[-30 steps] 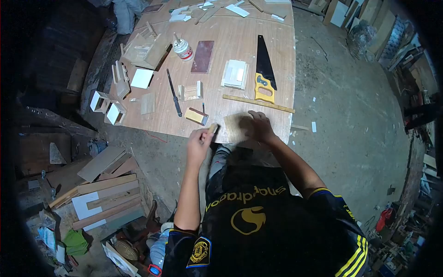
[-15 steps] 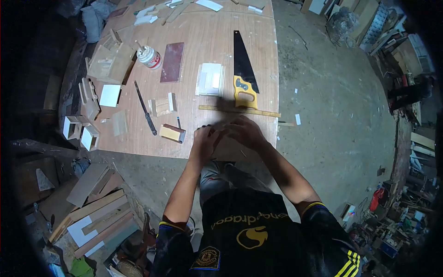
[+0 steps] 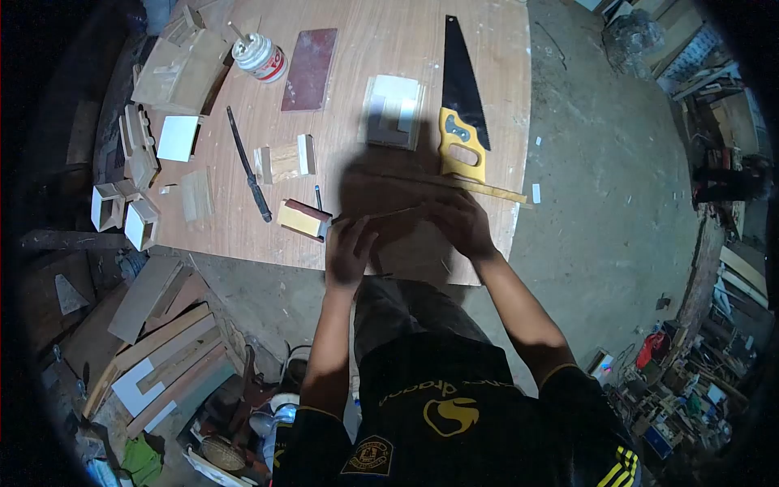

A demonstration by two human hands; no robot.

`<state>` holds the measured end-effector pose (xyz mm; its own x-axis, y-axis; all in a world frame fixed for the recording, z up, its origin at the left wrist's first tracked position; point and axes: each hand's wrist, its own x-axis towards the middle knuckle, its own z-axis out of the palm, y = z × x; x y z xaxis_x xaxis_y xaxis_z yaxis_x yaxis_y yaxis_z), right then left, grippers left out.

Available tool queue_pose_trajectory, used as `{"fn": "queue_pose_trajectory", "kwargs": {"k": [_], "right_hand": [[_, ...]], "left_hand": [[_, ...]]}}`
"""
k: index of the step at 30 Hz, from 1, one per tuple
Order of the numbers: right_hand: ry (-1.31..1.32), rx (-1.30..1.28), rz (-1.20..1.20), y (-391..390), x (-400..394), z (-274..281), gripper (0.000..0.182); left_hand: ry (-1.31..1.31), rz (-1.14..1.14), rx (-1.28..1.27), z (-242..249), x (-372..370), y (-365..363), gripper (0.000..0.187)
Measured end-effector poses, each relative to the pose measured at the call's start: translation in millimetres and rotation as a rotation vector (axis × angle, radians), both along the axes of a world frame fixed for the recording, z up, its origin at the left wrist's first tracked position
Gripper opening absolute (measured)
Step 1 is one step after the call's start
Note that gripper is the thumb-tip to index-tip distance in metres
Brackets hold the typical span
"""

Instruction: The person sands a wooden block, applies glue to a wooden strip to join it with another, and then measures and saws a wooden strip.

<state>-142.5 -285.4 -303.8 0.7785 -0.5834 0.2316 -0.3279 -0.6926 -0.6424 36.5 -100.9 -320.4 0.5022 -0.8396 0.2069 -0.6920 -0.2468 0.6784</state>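
Observation:
My left hand (image 3: 350, 250) is over the table's front edge in shadow, beside a small yellow-topped block (image 3: 300, 219). My right hand (image 3: 461, 221) is just below a long wooden strip (image 3: 495, 191). A thin, pale sliver (image 3: 393, 213) spans the gap between my hands; its ends meet the fingers of both. A handsaw with a yellow handle (image 3: 462, 146) lies beyond my right hand. Left of it sits a stack of pale rectangular pieces (image 3: 393, 112).
On the wooden table (image 3: 243, 235) are a glue jar (image 3: 260, 58), a dark red board (image 3: 309, 70), a slim dark tool (image 3: 247, 165), a wooden piece (image 3: 284, 161) and a wooden box (image 3: 180, 73). Boards (image 3: 166, 365) lean at the lower left.
My hands have moved apart from each other, and the thin sliver now shows between them. The camera view has shifted, bringing the table closer.

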Motion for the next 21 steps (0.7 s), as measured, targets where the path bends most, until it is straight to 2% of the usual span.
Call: {"fn": "queue_pose_trajectory", "kwargs": {"k": [3,4,6,11,17,19,21], "right_hand": [[0.109,0.049,0.002,2.8,0.5,2.1,0.031],[0.021,0.129,-0.012,3.5,-0.3,-5.6,0.033],[0.056,0.168,-0.022,5.6,-4.8,-17.1,0.032],[0.175,0.22,-0.092,7.7,-5.9,-23.5,0.029],[0.119,0.163,-0.038,5.7,3.3,-22.7,0.029],[0.137,0.336,-0.136,7.8,7.4,-17.9,0.026],[0.118,0.32,-0.149,9.8,4.8,-24.5,0.026]], "left_hand": [[0.074,0.042,0.077,-7.7,0.3,9.2,0.038],[0.127,0.055,0.069,-10.2,1.6,10.0,0.037],[0.188,0.07,0.067,-15.2,4.9,10.4,0.037],[0.069,0.002,0.069,-22.2,14.4,6.2,0.033],[0.097,0.02,0.026,-31.0,15.8,2.8,0.031],[0.1,0.025,0.024,-30.3,16.2,1.3,0.031],[0.106,0.025,0.02,-30.1,15.5,0.0,0.031]]}}
